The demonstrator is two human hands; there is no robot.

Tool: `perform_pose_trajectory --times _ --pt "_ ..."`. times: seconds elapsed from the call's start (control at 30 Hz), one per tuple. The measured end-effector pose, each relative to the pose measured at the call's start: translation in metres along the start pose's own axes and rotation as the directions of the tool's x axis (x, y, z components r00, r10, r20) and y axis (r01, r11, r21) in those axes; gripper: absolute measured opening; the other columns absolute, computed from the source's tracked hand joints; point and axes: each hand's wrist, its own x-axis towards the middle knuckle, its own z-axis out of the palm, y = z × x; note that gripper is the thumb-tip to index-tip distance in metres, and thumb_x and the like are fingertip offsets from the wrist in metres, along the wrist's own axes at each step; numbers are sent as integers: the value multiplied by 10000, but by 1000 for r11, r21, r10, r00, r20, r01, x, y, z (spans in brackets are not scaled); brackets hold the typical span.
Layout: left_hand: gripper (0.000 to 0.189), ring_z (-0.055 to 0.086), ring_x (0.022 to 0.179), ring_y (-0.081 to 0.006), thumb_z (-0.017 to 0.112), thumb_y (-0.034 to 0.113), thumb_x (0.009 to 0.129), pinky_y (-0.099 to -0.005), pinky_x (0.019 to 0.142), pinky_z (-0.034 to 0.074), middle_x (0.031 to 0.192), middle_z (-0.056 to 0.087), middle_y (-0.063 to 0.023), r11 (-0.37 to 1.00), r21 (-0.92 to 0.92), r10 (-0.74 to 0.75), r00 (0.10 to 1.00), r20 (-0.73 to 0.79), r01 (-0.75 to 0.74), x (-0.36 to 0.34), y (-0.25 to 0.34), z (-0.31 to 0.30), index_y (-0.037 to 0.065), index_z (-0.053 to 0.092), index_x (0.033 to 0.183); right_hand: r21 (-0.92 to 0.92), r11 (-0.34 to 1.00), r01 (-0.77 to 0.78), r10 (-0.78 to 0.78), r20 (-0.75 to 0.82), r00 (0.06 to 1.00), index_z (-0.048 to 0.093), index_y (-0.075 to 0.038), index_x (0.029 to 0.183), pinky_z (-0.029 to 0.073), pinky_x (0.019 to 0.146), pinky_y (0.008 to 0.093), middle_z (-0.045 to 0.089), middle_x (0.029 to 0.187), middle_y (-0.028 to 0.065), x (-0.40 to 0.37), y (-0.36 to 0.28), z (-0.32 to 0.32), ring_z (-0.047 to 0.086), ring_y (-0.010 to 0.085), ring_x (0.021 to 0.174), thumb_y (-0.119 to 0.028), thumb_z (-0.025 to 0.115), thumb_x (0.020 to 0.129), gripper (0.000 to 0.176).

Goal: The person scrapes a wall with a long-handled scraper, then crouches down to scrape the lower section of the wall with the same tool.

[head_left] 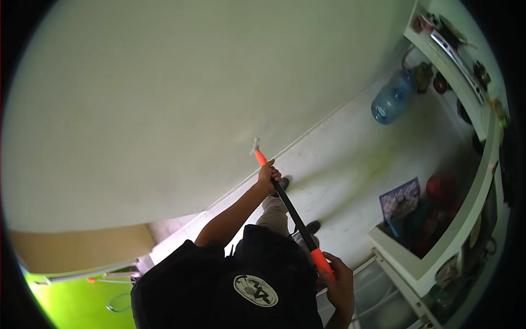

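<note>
Both sets of fingers (277,172) grasp one black pole (294,213): left hand (267,176) near its pale head (255,145), right hand (341,281) around its lower orange grip (321,260).

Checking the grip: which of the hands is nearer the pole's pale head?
The left hand, at the upper orange section; the right hand holds the lower orange section.

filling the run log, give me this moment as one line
left hand: grips pole near tip | right hand: grips other end | tip: before pale wall, contact unclear | blue bottle: floor
</note>
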Motion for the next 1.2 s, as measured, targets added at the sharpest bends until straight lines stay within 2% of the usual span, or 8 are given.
perform_pose_trajectory --times 0.07,0.27,0.4,0.53,0.77,0.97,1.1,1.2 --pt "393 310 417 -69 633 323 997 -255 381 306 541 286 77 998 57 -21 1000 -9 21 6 3 -9 202 369 732 278 958 -63 57 28 998 593 27 1372 426 478 239 688 873 75 -1 11 22 539 73 553 -206 675 973 470" --pt "365 339 415 -72 647 315 994 -262 387 309 550 323 70 968 233 -78 993 -86 96 14 21 -26 203 389 761 518 802 -298 238 182 954 565 54 1384 278 389 210 674 854 76 5 41 82 407 37 457 -295 673 978 546" --pt "351 337 420 -65 666 297 981 -252 389 295 557 323 72 934 324 -115 986 -121 149 15 32 -33 191 406 769 678 701 -222 283 21 959 538 60 1409 270 375 206 671 854 92 4 23 123 395 48 441 -209 667 986 517" --pt "328 316 400 -66 656 265 979 -253 374 281 542 318 71 893 406 -158 980 -120 193 3 49 -37 176 428 760 876 381 -296 390 138 910 548 74 1393 288 364 236 686 843 122 0 15 157 409 71 417 -122 674 970 483" --pt "349 291 385 -77 645 226 974 -254 361 267 520 308 65 860 452 -218 971 -98 238 18 58 -44 174 425 709 614 728 -304 422 -53 905 612 59 1354 384 465 257 672 771 71 10 45 191 516 69 526 -204 709 977 469" --pt "347 298 393 -81 628 190 976 -260 363 272 525 293 66 875 408 -250 965 -80 261 23 54 -45 172 410 707 592 737 -327 445 -60 893 636 -10 1374 381 463 240 642 695 16 18 26 172 476 35 500 -165 700 982 426" --pt "366 301 390 -81 607 184 982 -257 361 281 517 298 66 865 421 -266 961 -77 273 27 59 -43 173 393 685 524 807 -273 380 -107 919 700 19 1231 387 521 267 629 668 -2 35 21 179 489 54 561 -229 695 985 350" --pt "405 320 390 -78 612 186 969 -245 365 296 499 304 59 875 344 -321 941 -111 339 95 59 -59 177 370 645 400 879 -259 331 -123 936 715 34 1128 396 548 276 616 656 -4 63 14 188 511 64 591 -282 705 976 350"
